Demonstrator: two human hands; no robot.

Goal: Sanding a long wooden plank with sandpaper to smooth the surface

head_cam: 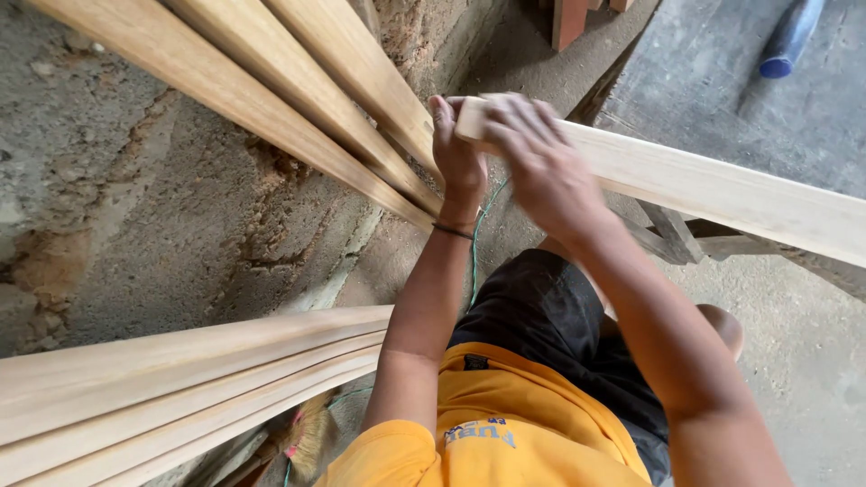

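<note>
3 planks [298, 99] lean against the wall at far left. 4 planks [180, 388] lie stacked at near left. 1 plank [722, 189] runs off to the right. 2 hands show, and 1 blue tube [789, 41] lies far right.

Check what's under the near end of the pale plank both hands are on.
Left hand wraps the end of the pale plank from below; right hand lies on top. Beneath the plank, a dark wooden frame shows on the concrete floor. Whether it supports the plank is hidden.
</note>
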